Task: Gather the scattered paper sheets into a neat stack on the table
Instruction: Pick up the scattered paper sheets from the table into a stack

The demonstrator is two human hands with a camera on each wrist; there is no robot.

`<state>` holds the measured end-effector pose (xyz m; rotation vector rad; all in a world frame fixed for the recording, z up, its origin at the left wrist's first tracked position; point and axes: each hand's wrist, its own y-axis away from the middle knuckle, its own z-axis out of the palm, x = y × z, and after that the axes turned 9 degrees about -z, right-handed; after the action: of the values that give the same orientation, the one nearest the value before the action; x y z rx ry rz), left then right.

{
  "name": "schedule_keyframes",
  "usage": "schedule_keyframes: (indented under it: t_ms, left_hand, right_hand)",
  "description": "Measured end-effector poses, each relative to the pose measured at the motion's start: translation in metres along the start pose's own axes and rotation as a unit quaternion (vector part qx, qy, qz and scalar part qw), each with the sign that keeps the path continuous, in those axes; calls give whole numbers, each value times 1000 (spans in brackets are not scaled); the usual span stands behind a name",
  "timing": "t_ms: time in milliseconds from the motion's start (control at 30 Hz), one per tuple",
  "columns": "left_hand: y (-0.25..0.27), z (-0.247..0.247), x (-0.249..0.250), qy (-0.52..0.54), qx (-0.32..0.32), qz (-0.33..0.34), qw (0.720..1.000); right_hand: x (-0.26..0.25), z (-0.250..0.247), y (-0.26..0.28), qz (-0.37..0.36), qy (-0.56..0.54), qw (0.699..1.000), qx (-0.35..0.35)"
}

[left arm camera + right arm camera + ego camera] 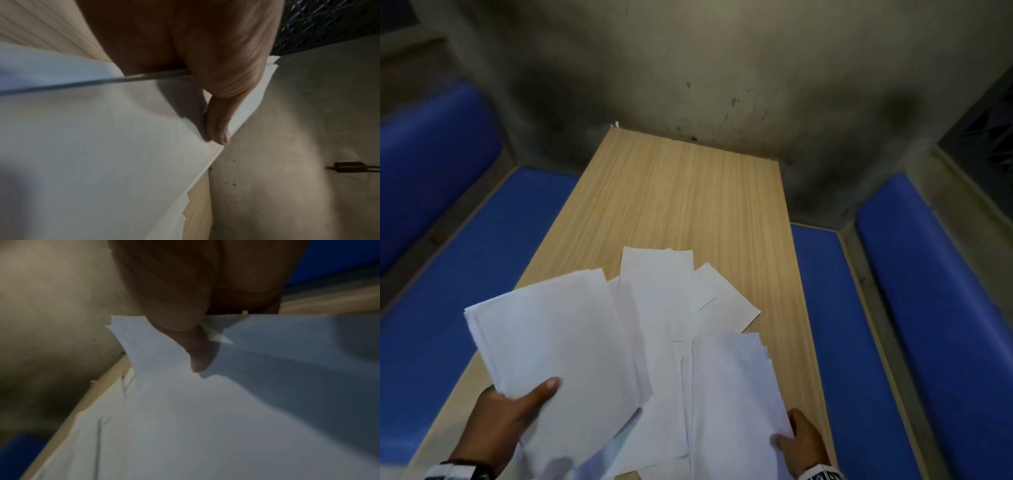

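Observation:
My left hand point(517, 401) holds a bundle of white paper sheets point(551, 335) lifted above the wooden table point(688, 192), thumb on top. In the left wrist view the thumb point(220, 129) presses on that bundle point(102, 146). My right hand point(794, 438) pinches the near right corner of a second bundle of sheets point(732, 394) near the table's right edge. The right wrist view shows the thumb point(197, 356) on top of this bundle point(205, 418). More loose sheets point(661, 291) lie overlapped on the table between and beyond the two bundles.
Blue cushioned benches run along the left point(465, 274) and right point(859, 342) sides of the table. A grey stained wall point(722, 68) stands behind the table's far end. Bare wood shows on the far half of the table.

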<state>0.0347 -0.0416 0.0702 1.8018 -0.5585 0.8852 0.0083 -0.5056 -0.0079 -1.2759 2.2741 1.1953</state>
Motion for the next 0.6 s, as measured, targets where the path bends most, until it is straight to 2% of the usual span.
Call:
schedule_keyframes:
  t_ms: [200,333,467,533,600]
  left_hand:
    - [-6,1,10,-12,47,21,999]
    - [-5,14,10,3,31,-2,999]
    - [8,43,-1,56,-44,5,997]
    - [16,56,-8,92,-119,-4,989]
    - [27,65,-10,129,-212,-33,968]
  right_hand:
    - [-51,-47,55,-163,-14,985,-59]
    - [-87,-57,80,-214,-84,969,-94]
    - [-106,-40,82,-230,-195,948,-100]
    - [-107,-23,75,-240,-240,935,-104]
    - [-105,-3,65,-228,-278,927,-107]
